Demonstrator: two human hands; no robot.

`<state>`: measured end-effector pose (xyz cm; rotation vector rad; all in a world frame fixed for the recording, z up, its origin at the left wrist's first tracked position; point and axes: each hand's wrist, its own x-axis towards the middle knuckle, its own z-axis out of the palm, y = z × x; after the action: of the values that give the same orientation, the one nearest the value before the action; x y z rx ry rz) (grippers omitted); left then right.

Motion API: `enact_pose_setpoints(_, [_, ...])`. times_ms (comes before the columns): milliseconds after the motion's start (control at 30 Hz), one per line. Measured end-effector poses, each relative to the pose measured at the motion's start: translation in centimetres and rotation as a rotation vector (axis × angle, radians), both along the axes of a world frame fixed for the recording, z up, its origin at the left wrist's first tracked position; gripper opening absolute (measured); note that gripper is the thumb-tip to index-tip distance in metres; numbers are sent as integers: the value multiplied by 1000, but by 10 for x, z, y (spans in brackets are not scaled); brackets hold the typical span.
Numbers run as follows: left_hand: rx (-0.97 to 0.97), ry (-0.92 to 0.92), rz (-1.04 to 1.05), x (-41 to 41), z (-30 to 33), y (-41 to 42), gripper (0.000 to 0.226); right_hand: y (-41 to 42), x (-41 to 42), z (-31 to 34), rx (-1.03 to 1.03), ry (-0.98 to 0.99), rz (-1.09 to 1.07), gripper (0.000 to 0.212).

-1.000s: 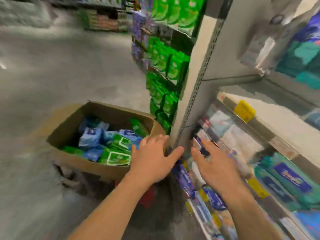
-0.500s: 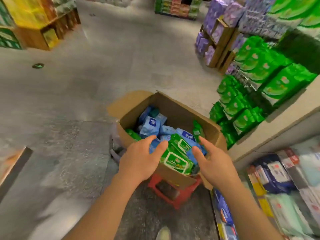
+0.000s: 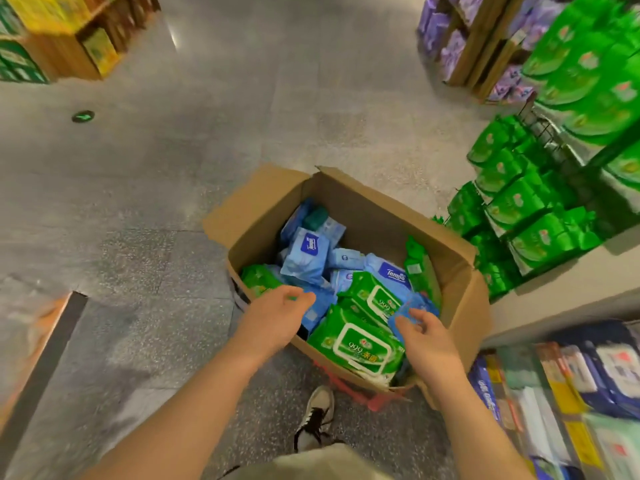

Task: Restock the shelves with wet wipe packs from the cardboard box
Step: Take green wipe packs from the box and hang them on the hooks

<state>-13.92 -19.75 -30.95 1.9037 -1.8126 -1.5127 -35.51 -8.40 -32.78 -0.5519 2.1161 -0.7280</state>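
Both hands have reached further into the box (image 3: 377, 216) since half a second ago, and the view has tipped down so that a shoe (image 3: 317, 415) now shows on the floor (image 3: 173, 168).

Wet wipe packs fill the box in a loose heap: two green packs (image 3: 360, 344) with white lids lie at the near side, one overlapping the other, and pale blue packs (image 3: 306, 258) are piled behind them toward the far wall. More green packs stand on edge against the right wall and lie at the left corner.

The right hand (image 3: 427, 341) is over the near right corner, its thumb and fingers pinching a small blue pack (image 3: 403, 315) that sits just beside the upper green pack. The left hand (image 3: 273, 315) hangs over the near left edge with fingers bent and slightly spread; it appears to hold nothing, though its fingertips are close to the blue packs below and I cannot tell whether they touch.

The box rests on a red stool (image 3: 367, 396), whose legs show under its near edge. Its flaps are folded outward.

To the right, a shelf (image 3: 554, 292) carries rows of green bags (image 3: 526, 202) above, and flat packs in blue, white and teal (image 3: 588, 375) below, near the right forearm. Purple bags (image 3: 450, 50) are stacked further back. At the far left stand yellow and green cartons (image 3: 52, 36), and a green marker (image 3: 83, 116) lies on the floor.
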Motion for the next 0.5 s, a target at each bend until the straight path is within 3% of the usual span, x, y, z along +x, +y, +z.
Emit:
enact_pose_setpoints(100, [108,33,45,-30,-26,-19,22,-9,-14,-28,49,-99,-76,53])
enact_pose_setpoints(267, [213,-64,-46,-67,-75,-31,25,-20,-19,-74,111,-208,-157,77])
enact_pose_setpoints(400, [297,-252,-250,-84,-105,-36,75,-20,-19,-101,232,-200,-182,69])
enact_pose_setpoints(500, [324,-287,-340,-92,-122,-41,70,-26,-21,-120,347,-271,-226,66])
